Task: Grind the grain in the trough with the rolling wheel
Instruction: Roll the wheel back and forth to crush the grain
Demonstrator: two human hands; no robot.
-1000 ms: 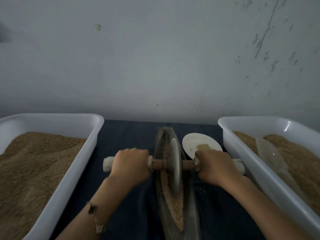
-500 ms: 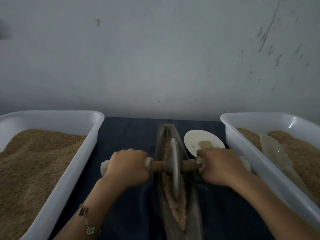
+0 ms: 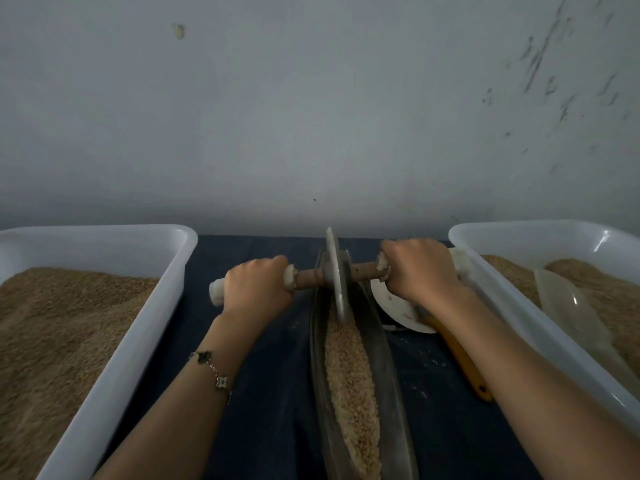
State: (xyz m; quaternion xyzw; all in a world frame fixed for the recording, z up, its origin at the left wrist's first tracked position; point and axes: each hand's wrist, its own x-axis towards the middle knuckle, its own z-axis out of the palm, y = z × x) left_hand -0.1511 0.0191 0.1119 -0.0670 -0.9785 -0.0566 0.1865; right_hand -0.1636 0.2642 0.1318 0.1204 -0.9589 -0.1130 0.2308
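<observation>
A long metal boat-shaped trough [image 3: 394,393] lies on the dark cloth and runs away from me, holding a strip of tan crushed grain [image 3: 349,379]. The grey rolling wheel [image 3: 336,271] stands on edge at the trough's far end, on a brown axle with white grips. My left hand [image 3: 258,289] grips the left end of the axle. My right hand [image 3: 420,270] grips the right end. Both arms are stretched forward.
A white tub of grain [image 3: 145,327] stands on the left. Another white tub [image 3: 512,306] on the right holds grain and a clear scoop [image 3: 568,306]. A white plate [image 3: 398,306] and a yellow-handled tool [image 3: 460,362] lie between the trough and the right tub. A wall is right behind.
Both hands have pushed the wheel away from me, from the trough's middle to its far end. The grain strip nearer to me now lies uncovered.
</observation>
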